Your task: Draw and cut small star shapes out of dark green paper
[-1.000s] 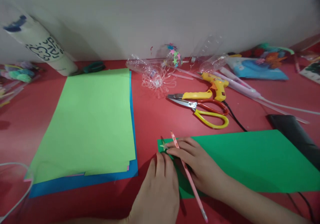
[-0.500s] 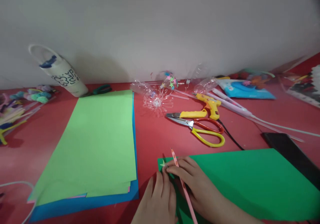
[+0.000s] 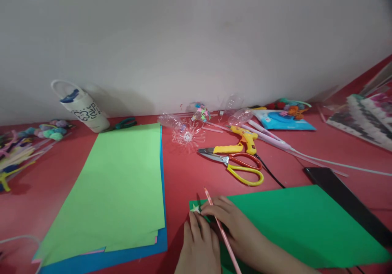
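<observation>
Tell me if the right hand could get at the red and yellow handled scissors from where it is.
Probably yes. The right hand holds a pink pencil on the dark green paper sheet, and the red and yellow handled scissors lie just beyond on bare red table; nothing lies between, though the pencil occupies the fingers.

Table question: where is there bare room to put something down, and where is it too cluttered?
Bare red table runs between the light green paper stack and the scissors, and another patch lies left of the stack. The right hand with its pink pencil and the left hand fill the dark green sheet's corner. The back edge, near the glue gun, is crowded.
</observation>
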Motion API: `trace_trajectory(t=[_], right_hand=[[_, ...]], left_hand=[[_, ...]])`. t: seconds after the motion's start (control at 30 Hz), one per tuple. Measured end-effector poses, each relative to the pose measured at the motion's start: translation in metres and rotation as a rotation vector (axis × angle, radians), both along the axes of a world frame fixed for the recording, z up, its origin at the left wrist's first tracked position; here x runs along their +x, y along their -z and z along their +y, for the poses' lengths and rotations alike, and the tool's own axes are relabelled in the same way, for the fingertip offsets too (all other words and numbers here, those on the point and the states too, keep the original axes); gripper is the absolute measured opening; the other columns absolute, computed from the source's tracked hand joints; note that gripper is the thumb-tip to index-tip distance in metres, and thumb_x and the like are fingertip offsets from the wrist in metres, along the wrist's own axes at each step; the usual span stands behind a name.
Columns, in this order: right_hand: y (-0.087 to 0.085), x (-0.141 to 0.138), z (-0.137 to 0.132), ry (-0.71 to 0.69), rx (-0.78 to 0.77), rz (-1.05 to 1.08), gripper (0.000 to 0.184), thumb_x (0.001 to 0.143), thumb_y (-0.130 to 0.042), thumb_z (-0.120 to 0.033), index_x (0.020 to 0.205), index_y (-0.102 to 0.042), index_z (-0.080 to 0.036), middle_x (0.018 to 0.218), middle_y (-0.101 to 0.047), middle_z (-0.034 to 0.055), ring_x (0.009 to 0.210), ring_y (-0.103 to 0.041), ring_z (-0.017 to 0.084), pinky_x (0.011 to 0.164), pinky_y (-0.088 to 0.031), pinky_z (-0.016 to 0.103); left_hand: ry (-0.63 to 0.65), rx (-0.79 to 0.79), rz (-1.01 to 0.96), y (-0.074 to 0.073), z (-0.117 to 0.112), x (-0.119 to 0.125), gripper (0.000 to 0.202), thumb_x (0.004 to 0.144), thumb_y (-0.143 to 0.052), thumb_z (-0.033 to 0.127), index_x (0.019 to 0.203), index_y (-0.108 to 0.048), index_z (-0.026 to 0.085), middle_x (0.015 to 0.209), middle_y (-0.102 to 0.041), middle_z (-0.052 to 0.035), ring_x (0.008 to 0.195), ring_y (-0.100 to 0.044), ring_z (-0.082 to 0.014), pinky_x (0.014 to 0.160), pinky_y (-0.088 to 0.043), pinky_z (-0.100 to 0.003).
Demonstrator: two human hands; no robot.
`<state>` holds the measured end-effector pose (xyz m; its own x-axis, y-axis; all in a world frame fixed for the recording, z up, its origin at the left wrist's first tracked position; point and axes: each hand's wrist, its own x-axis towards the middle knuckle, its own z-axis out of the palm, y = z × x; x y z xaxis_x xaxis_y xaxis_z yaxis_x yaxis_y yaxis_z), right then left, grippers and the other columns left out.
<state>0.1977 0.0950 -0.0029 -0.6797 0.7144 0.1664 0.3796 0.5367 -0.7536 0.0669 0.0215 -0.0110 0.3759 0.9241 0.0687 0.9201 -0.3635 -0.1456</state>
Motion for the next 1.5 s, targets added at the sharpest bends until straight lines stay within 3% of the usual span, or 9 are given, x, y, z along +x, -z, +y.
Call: trace_trajectory(t=[0.13, 0.43, 0.77, 0.87, 1.1, 1.27, 1.5], right_hand=[[-0.004, 0.003, 0.011, 0.023, 0.000, 0.005, 0.021, 0.087, -0.049, -0.006, 0.098, -0.061, -0.020, 0.088, -0.066, 0.0059, 0.081, -0.058, 0.019, 0.071, -0.048, 0.030], [0.019, -0.007, 0.019, -0.074, 0.027, 0.041, 0.023, 0.089, -0.049, -0.008, 0.102, -0.063, -0.020, 0.093, -0.067, 0.0072, 0.086, -0.055, 0.021, 0.076, -0.047, 0.033], [0.021, -0.005, 0.018, -0.066, 0.046, 0.010, 0.024, 0.090, -0.047, -0.008, 0.102, -0.064, -0.019, 0.088, -0.064, 0.0084, 0.081, -0.052, 0.021, 0.070, -0.045, 0.033], [0.018, -0.008, 0.016, -0.049, 0.053, -0.008, 0.023, 0.088, -0.049, -0.006, 0.099, -0.065, -0.018, 0.083, -0.063, 0.0075, 0.078, -0.051, 0.021, 0.067, -0.044, 0.031], [0.017, -0.016, 0.011, 0.015, 0.074, -0.043, 0.018, 0.088, -0.053, -0.007, 0.098, -0.064, -0.017, 0.084, -0.062, 0.0075, 0.080, -0.048, 0.022, 0.069, -0.044, 0.033], [0.020, -0.015, 0.011, -0.024, 0.094, -0.012, 0.018, 0.090, -0.049, -0.009, 0.097, -0.064, -0.017, 0.085, -0.064, 0.0088, 0.078, -0.048, 0.022, 0.070, -0.043, 0.034], [0.018, -0.014, 0.014, -0.047, 0.041, 0.028, 0.018, 0.091, -0.048, -0.008, 0.097, -0.063, -0.017, 0.089, -0.067, 0.0083, 0.080, -0.051, 0.020, 0.071, -0.045, 0.032]], left_hand=[[-0.017, -0.071, -0.007, -0.008, -0.001, 0.000, 0.049, 0.074, -0.069, 0.041, 0.112, -0.068, 0.011, 0.115, -0.066, -0.0233, 0.108, -0.061, -0.0371, 0.083, -0.055, -0.044], [0.038, -0.038, 0.020, -0.014, -0.001, -0.004, 0.039, 0.086, -0.055, 0.033, 0.116, -0.066, 0.012, 0.114, -0.068, -0.0192, 0.107, -0.063, -0.0337, 0.081, -0.056, -0.039], [0.071, -0.012, 0.099, -0.020, -0.007, -0.008, 0.043, 0.087, -0.052, 0.035, 0.118, -0.064, 0.007, 0.119, -0.064, -0.0212, 0.114, -0.058, -0.0335, 0.088, -0.051, -0.038], [0.086, -0.020, 0.136, -0.023, -0.007, -0.008, 0.042, 0.086, -0.052, 0.034, 0.117, -0.064, 0.008, 0.117, -0.066, -0.0202, 0.106, -0.062, -0.0315, 0.085, -0.050, -0.038], [0.052, -0.064, 0.157, -0.026, -0.007, -0.006, 0.040, 0.082, -0.059, 0.031, 0.116, -0.065, 0.011, 0.108, -0.069, -0.0185, 0.067, -0.059, -0.0191, 0.054, -0.046, -0.028], [0.037, -0.091, 0.129, -0.026, -0.007, -0.004, 0.040, 0.080, -0.062, 0.032, 0.112, -0.067, 0.009, 0.104, -0.070, -0.0182, 0.067, -0.058, -0.0179, 0.053, -0.046, -0.026], [0.070, -0.076, 0.130, -0.027, -0.002, -0.006, 0.042, 0.080, -0.060, 0.031, 0.116, -0.065, 0.009, 0.107, -0.069, -0.0174, 0.078, -0.060, -0.0219, 0.062, -0.048, -0.030]])
